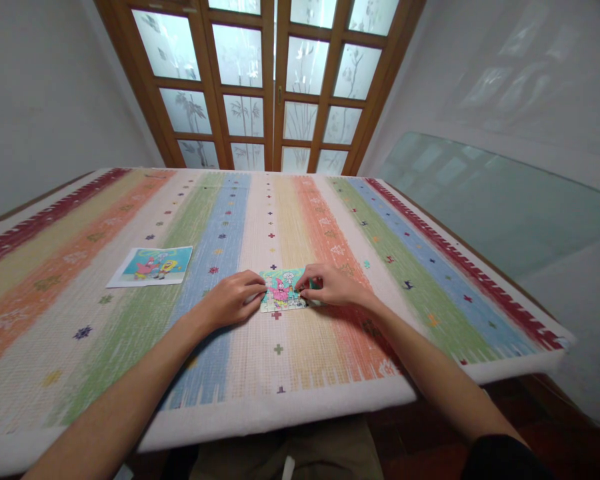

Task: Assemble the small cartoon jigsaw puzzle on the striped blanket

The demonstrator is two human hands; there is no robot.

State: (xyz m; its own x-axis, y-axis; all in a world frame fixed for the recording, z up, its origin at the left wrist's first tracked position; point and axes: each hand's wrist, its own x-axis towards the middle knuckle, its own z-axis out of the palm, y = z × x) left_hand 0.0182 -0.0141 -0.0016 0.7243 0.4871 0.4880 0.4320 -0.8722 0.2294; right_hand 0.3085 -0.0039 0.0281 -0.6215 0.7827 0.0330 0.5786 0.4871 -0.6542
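A small jigsaw puzzle [279, 297] with a pink cartoon starfish on a teal ground lies flat on the striped tablecloth in front of me. Curled fingers of my left hand [234, 297] press against its left edge, the thumb lowest. My right hand [331, 284] bends over the right part, thumb and forefinger pinched on a puzzle piece at the surface. Those fingers partly cover the piece and the picture beneath. Away to the left, a printed sheet [155, 267] shows a similar cartoon scene. One loose teal puzzle piece [367, 265] sits right of my right hand.
The striped tablecloth [220, 373] covers a wide table whose white front edge [280, 410] runs close to my lap. Wooden doors with frosted panes [243, 117] stand beyond the far side. A glass panel [485, 193] leans along the right wall.
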